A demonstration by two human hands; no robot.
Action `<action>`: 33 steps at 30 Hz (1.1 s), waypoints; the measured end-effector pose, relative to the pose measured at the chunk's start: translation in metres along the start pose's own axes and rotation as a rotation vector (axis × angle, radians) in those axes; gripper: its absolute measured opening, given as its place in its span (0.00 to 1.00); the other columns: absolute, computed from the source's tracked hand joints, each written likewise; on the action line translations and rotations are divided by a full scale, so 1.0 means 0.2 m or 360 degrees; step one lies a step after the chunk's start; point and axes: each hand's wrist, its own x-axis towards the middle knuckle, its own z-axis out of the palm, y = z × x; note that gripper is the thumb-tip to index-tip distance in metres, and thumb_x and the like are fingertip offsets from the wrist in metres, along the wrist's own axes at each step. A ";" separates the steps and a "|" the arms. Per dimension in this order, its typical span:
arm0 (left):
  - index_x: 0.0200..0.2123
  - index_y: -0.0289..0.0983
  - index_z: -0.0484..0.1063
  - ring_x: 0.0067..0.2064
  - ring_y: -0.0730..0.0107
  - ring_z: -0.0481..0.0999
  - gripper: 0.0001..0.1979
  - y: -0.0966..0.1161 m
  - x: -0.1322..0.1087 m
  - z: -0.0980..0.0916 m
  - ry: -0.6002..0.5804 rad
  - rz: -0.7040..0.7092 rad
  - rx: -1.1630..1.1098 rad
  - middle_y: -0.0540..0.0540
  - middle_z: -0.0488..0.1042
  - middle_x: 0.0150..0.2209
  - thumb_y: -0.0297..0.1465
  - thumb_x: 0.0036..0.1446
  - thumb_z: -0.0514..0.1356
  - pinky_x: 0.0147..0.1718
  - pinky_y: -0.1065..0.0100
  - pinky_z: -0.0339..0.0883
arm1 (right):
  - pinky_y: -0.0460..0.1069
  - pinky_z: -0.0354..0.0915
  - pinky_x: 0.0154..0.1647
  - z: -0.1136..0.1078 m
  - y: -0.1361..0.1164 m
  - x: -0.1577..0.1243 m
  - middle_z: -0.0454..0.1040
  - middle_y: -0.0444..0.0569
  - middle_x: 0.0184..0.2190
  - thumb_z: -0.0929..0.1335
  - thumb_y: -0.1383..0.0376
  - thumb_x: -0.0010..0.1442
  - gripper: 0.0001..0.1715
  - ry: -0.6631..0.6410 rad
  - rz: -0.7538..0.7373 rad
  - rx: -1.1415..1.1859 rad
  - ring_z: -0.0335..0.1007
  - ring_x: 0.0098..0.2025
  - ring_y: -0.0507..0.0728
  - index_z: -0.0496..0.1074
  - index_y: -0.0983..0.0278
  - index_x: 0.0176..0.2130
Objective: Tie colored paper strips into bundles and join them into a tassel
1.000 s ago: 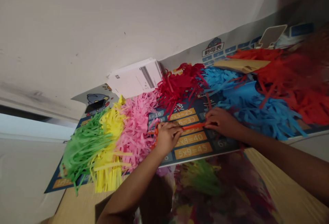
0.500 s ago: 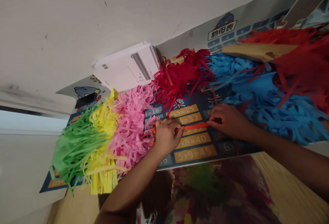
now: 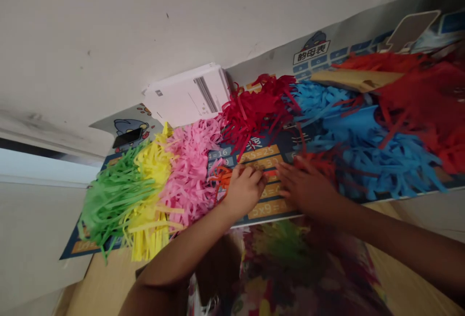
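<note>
A twisted orange tissue paper strip [image 3: 269,173] runs between my two hands, over the printed times-table chart [image 3: 267,213]. My left hand [image 3: 247,188] is closed on its left part with curled fingers. Orange fringe [image 3: 221,178] sticks out to the left of that hand. My right hand [image 3: 308,188] lies over the strip's right end, fingers stretched out and fairly flat. Beyond it red-orange fringe [image 3: 321,161] spreads toward the blue tissue fringe [image 3: 394,163]. What lies under the right palm is hidden.
On the left lie green [image 3: 112,197], yellow [image 3: 154,166] and pink fringe bundles [image 3: 192,171]. Dark red fringe [image 3: 256,110] sits behind my hands, near a white box [image 3: 185,96] against the wall. More red fringe [image 3: 428,98] and a tan packet [image 3: 358,79] are at the right.
My right hand has gone from a pinch on the strip to stretched fingers, nearer my left hand. Less of the strip shows between them. Red-orange fringe now shows beyond the right hand.
</note>
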 end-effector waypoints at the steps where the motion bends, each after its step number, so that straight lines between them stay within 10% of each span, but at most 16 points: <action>1: 0.46 0.40 0.76 0.45 0.61 0.70 0.10 0.00 0.00 0.00 -0.0008 0.0013 -0.0010 0.48 0.79 0.42 0.30 0.69 0.55 0.47 0.55 0.53 | 0.64 0.47 0.64 0.00 0.03 -0.02 0.74 0.59 0.56 0.60 0.62 0.71 0.20 -0.0002 -0.0014 -0.0053 0.64 0.61 0.64 0.75 0.69 0.51; 10: 0.30 0.37 0.77 0.42 0.60 0.71 0.12 -0.04 0.16 -0.03 -0.0156 0.0098 -0.0191 0.45 0.77 0.32 0.30 0.65 0.57 0.50 0.53 0.55 | 0.56 0.52 0.42 -0.11 0.10 0.18 0.76 0.50 0.30 0.65 0.73 0.64 0.12 -0.0299 -0.0239 -0.0056 0.66 0.38 0.59 0.76 0.64 0.31; 25: 0.35 0.39 0.79 0.42 0.62 0.74 0.11 -0.05 0.09 0.03 0.0092 -0.0100 -0.0270 0.44 0.79 0.35 0.30 0.67 0.57 0.46 0.56 0.61 | 0.54 0.47 0.39 -0.01 0.09 0.18 0.75 0.49 0.33 0.66 0.69 0.64 0.08 0.0014 -0.0092 -0.0021 0.63 0.39 0.59 0.73 0.64 0.33; 33: 0.33 0.41 0.81 0.39 0.65 0.77 0.06 -0.09 -0.01 0.10 0.0219 -0.0476 -0.0982 0.46 0.80 0.34 0.32 0.61 0.64 0.41 0.62 0.69 | 0.53 0.48 0.42 0.02 0.23 0.05 0.78 0.46 0.37 0.70 0.67 0.63 0.06 0.0085 0.0119 0.0337 0.65 0.43 0.58 0.77 0.61 0.34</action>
